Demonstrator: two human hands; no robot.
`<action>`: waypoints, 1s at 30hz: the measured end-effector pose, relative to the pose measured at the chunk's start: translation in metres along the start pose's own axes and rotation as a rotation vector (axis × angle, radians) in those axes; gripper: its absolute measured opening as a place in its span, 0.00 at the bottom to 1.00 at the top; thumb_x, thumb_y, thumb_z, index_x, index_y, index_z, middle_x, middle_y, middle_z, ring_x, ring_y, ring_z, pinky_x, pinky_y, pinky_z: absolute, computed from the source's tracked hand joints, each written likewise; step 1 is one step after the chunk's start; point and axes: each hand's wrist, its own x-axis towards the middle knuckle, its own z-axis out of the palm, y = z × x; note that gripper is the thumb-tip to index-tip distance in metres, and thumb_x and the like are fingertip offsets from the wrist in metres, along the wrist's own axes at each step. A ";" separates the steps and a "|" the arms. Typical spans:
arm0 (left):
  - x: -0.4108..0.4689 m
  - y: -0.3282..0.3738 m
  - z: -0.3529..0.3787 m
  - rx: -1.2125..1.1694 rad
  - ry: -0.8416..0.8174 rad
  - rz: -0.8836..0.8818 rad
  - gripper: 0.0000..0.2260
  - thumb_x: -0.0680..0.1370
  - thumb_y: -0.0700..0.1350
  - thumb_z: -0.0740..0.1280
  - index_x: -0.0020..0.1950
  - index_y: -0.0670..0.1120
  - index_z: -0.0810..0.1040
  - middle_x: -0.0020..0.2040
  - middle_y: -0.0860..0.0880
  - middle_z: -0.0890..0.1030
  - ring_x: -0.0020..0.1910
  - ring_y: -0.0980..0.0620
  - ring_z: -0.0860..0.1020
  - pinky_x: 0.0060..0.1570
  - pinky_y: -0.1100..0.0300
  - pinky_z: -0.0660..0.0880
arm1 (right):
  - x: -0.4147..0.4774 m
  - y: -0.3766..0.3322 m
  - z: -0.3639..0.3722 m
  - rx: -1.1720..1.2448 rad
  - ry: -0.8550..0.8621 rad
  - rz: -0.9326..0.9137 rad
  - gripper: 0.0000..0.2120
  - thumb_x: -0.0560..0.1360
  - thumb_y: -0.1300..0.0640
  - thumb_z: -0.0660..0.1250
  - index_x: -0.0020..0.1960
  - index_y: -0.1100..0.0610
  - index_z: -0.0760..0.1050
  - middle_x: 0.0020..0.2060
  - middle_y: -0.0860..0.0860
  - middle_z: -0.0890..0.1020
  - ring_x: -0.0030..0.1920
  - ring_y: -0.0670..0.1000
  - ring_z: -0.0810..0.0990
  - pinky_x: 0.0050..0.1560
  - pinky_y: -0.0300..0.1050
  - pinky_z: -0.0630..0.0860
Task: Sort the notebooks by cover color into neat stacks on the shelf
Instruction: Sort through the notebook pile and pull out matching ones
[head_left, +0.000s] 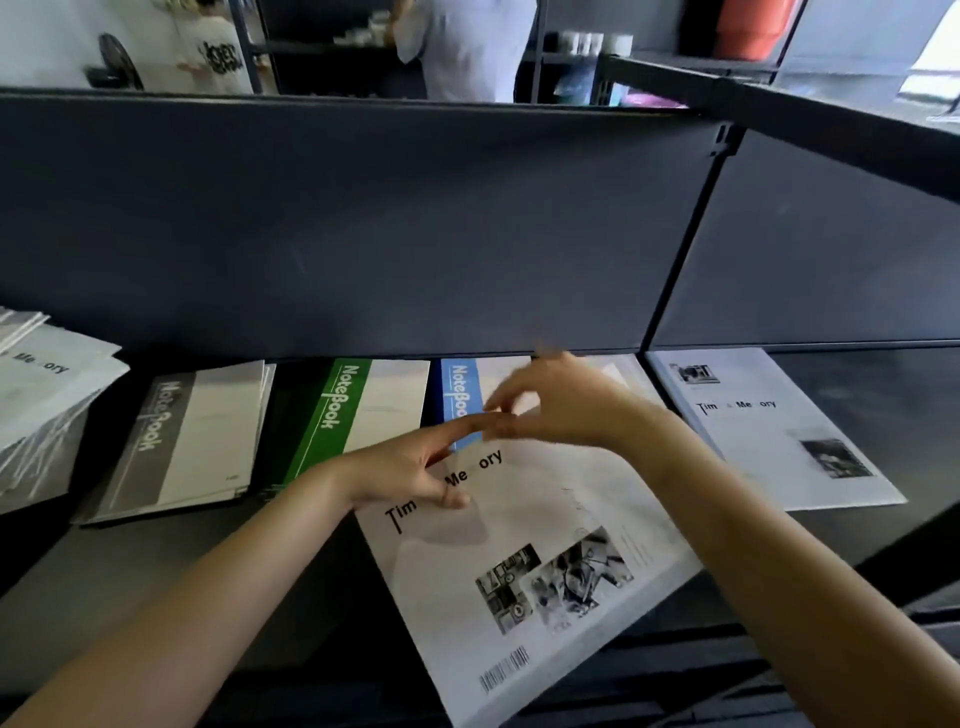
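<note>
A white "Time Memory" notebook (519, 561) lies askew on the dark shelf (156, 571), its lower corner hanging past the front edge. It covers part of a blue-spined notebook (460, 395). My left hand (410, 467) rests on the white cover near the title, index finger stretched forward and the other fingers bent. My right hand (561, 405) hovers just above with relaxed, blurred fingers that meet the left index fingertip and hold nothing. To the left lie a green-spined notebook (332, 415) and a grey-spined one (171, 441).
A pile of white "Time Memory" notebooks (47, 395) sits at the far left, and a single one (769, 431) lies in the right bay past the upright divider (680, 249). A dark upper shelf board (363, 223) overhangs the notebooks. People stand behind the shelving.
</note>
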 end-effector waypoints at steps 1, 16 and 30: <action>0.001 0.003 0.000 0.014 -0.018 -0.011 0.33 0.75 0.34 0.70 0.66 0.67 0.62 0.69 0.60 0.68 0.66 0.67 0.68 0.65 0.68 0.66 | -0.004 -0.001 0.002 -0.028 -0.089 0.044 0.20 0.71 0.36 0.67 0.57 0.46 0.80 0.44 0.41 0.79 0.45 0.44 0.75 0.43 0.33 0.69; -0.009 0.021 -0.016 -0.215 0.097 -0.065 0.26 0.67 0.47 0.78 0.63 0.59 0.75 0.60 0.57 0.78 0.60 0.52 0.77 0.53 0.61 0.76 | -0.037 0.042 0.007 0.526 -0.003 0.256 0.11 0.70 0.55 0.75 0.52 0.56 0.84 0.34 0.40 0.80 0.34 0.38 0.76 0.33 0.24 0.69; 0.005 0.025 -0.001 -0.545 0.548 0.162 0.23 0.71 0.42 0.74 0.61 0.58 0.71 0.54 0.50 0.82 0.49 0.52 0.83 0.40 0.54 0.81 | -0.040 0.046 0.014 1.180 0.880 0.559 0.10 0.72 0.49 0.72 0.51 0.52 0.83 0.39 0.43 0.84 0.36 0.37 0.81 0.38 0.30 0.75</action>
